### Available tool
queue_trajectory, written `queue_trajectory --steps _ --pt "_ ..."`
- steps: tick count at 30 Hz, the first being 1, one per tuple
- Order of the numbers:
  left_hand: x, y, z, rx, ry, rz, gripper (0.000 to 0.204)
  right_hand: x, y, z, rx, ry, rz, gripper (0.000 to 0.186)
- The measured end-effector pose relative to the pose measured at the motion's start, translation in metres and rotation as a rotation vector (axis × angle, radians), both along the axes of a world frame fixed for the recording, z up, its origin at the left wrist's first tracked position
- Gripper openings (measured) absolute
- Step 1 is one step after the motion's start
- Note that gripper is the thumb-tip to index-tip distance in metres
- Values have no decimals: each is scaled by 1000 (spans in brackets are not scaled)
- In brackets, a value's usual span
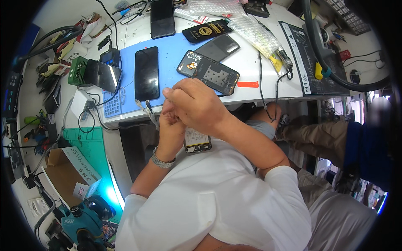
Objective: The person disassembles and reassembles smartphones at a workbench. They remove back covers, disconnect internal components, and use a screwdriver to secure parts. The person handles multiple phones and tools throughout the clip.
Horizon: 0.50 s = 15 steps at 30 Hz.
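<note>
My left hand (171,127), with a metal watch at its wrist, is closed on an opened phone (197,140). The phone's battery and lower end show beneath my hands, close to my white shirt; its upper part is hidden. Over it my right hand (199,102) is curled, thumb and fingertips pinched together near my left fingers. What the pinch holds, if anything, is too small to make out. Just beyond my hands on the bench lie a phone back housing (215,77) with camera openings, a dark grey back cover (222,47) and a black-faced phone (146,75).
A blue mat (125,79) covers part of the white bench. Farther back are another black phone (162,19), a black screen panel (207,31) and bubble wrap (255,33). A microscope (83,221) and cardboard box (67,175) stand left. Another person (318,138) is at right.
</note>
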State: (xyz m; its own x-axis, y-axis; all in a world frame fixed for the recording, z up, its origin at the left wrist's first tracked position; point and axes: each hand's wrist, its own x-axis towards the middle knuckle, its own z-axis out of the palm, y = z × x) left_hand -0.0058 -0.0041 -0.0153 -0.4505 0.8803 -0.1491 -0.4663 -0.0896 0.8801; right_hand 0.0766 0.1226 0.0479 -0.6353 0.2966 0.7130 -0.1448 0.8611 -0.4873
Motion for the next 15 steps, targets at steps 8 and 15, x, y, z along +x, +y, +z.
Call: queue_trajectory --steps 8,15 --pt "-1 -5 -8 -19 12 20 36 2 -3 4 -12 -22 26 43" --pt "1 -5 -1 -34 41 25 35 3 -11 -1 -174 -61 105 43"
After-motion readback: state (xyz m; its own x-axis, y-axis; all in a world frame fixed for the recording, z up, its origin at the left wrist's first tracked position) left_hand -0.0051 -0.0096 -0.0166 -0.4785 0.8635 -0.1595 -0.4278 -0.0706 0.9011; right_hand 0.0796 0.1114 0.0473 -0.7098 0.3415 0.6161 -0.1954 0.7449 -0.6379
